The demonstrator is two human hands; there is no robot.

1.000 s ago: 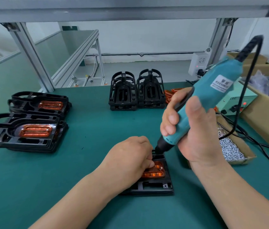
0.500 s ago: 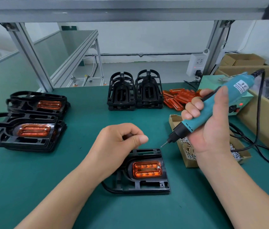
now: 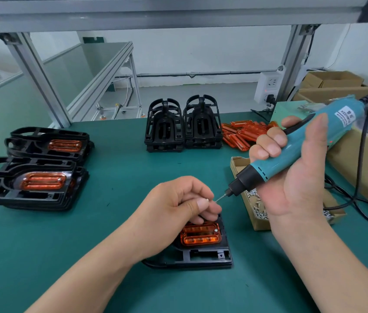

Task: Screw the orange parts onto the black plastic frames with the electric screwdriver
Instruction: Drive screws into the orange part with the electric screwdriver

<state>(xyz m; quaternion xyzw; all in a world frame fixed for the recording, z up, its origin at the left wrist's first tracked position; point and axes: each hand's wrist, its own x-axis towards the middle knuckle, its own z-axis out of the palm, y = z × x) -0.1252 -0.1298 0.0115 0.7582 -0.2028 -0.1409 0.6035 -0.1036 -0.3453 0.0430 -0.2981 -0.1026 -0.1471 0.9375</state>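
Observation:
A black plastic frame (image 3: 203, 256) lies flat on the green mat in front of me, with an orange part (image 3: 201, 236) seated in it and one screw showing at its right end. Above it my left hand (image 3: 178, 206) pinches a small screw (image 3: 207, 200) between thumb and forefinger. My right hand (image 3: 296, 177) grips the teal electric screwdriver (image 3: 291, 152), tilted down to the left. Its bit tip sits just right of the pinched screw, nearly touching it.
Assembled frames with orange parts (image 3: 40, 181) are stacked at the left. Two stacks of bare black frames (image 3: 183, 125) stand at the back, loose orange parts (image 3: 244, 134) beside them. A cardboard tray of screws (image 3: 244, 163) lies at the right, with the black cord (image 3: 359, 199) and cardboard boxes (image 3: 359, 159) beyond.
The screwdriver lifted off the frame and swung right, and now tilts back toward the left hand. My left hand left the orange part, rose, and now pinches a screw at the bit tip.

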